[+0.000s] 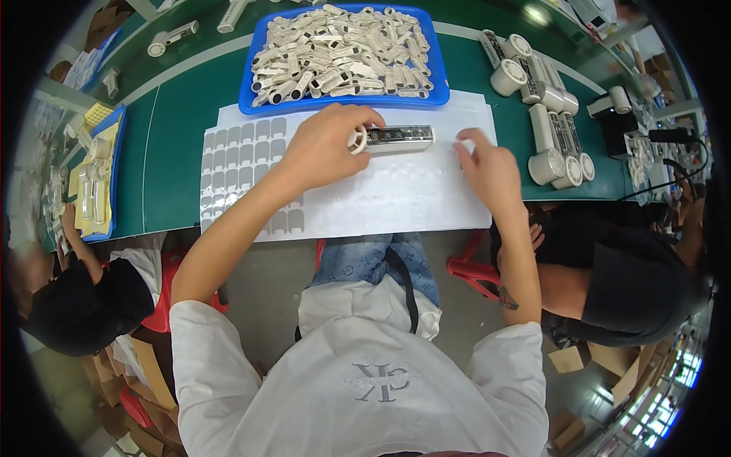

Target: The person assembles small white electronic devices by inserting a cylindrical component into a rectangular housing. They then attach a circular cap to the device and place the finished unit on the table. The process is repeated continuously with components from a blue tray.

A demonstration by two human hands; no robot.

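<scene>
My left hand (324,148) is closed on the round ring end of a white plastic housing (400,137). Its long body points right, and a dark strip like a circuit board shows along it. My right hand (491,174) hovers to the right of the housing, fingers apart, touching nothing. Under both hands lie white sheets (396,194). Rows of grey rounded stickers (232,157) cover their left side. Just beyond, a blue tray (411,100) is heaped with small white plastic parts (339,49), many with a dark spot.
Several similar white housings with round ends (547,145) stand in groups on the green table (175,145) to the right. Another blue tray (118,164) is at the left. Co-workers sit on both sides, one with a hand (70,221) near that tray. A black cable (670,135) runs at the far right.
</scene>
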